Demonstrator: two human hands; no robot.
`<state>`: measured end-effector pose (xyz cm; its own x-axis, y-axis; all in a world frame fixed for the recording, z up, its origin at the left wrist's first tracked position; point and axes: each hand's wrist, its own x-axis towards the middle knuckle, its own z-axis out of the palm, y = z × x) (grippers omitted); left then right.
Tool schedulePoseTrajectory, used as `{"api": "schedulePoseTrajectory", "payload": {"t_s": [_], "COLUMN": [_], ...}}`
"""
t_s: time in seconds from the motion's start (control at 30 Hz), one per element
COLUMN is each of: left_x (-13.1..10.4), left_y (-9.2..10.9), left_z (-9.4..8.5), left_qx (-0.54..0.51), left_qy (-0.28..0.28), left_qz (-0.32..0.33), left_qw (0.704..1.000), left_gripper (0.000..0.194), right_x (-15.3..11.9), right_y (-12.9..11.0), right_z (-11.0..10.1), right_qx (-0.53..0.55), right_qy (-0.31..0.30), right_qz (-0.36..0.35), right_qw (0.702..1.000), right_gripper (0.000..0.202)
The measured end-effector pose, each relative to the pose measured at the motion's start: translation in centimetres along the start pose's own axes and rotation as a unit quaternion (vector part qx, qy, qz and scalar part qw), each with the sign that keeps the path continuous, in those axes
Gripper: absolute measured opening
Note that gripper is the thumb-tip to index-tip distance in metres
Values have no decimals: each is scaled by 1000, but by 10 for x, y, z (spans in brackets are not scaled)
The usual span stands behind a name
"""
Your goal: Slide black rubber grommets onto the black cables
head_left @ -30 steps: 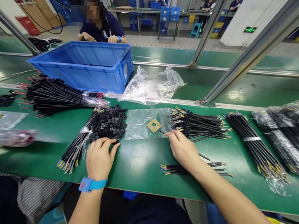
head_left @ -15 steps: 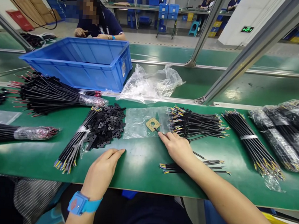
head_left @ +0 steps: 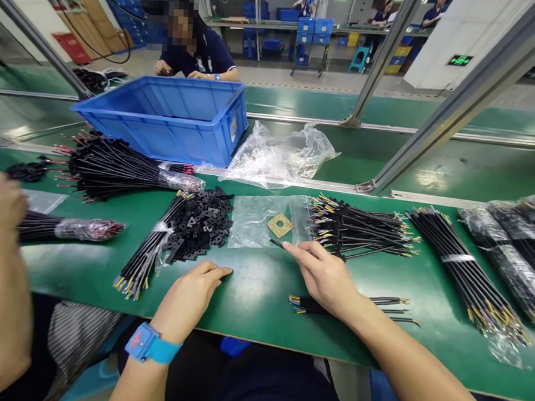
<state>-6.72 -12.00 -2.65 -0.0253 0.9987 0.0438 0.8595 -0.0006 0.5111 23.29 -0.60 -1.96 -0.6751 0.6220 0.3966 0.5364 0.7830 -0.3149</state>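
My right hand (head_left: 324, 275) is closed on a thin black cable (head_left: 276, 243), whose tip points left at the front edge of a clear plastic bag (head_left: 251, 223). On that bag lies a yellowish square sponge (head_left: 280, 226) with a round hole. My left hand (head_left: 195, 295), with a blue wrist strap, has its fingers pressed together at the green table; a small dark bit shows at the fingertips, too small to name. Just behind it is a pile of small black flat pieces (head_left: 203, 224). A few loose cables (head_left: 307, 304) lie beneath my right wrist.
Cable bundles lie left (head_left: 151, 248) and right (head_left: 448, 252), with more cables (head_left: 360, 226) right of the bag. A blue bin (head_left: 163, 135) and crumpled plastic (head_left: 283, 156) are behind. Another person's arm (head_left: 2, 294) reaches in at left; a person (head_left: 198, 53) sits across.
My right hand has drawn the cable tip off the sponge toward the table's front. Another person's arm has come in at the left. The whole view has shifted slightly.
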Motion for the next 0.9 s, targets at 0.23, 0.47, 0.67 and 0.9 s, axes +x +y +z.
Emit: {"api": "schedulePoseTrajectory", "payload": {"t_s": [0.23, 0.47, 0.67, 0.9], "left_x": [-15, -22, -24, -30], "left_y": [35, 69, 74, 67], "left_z": [22, 42, 37, 28], "left_qx": [-448, -637, -644, -443], "left_qy": [150, 181, 186, 200], "left_qz": [-151, -221, -213, -138], "left_qw": [868, 716, 711, 863], "left_gripper": [51, 58, 55, 36], "right_x": [-12, -19, -19, -22], "right_y": [-25, -35, -38, -38], "right_z": [-18, -21, -22, -26], "right_qx": [142, 89, 77, 24], "right_qy": [36, 47, 28, 14], "right_qz": [-76, -150, -154, -176], "right_qw": [986, 983, 985, 984], "right_gripper": [51, 54, 48, 48]}}
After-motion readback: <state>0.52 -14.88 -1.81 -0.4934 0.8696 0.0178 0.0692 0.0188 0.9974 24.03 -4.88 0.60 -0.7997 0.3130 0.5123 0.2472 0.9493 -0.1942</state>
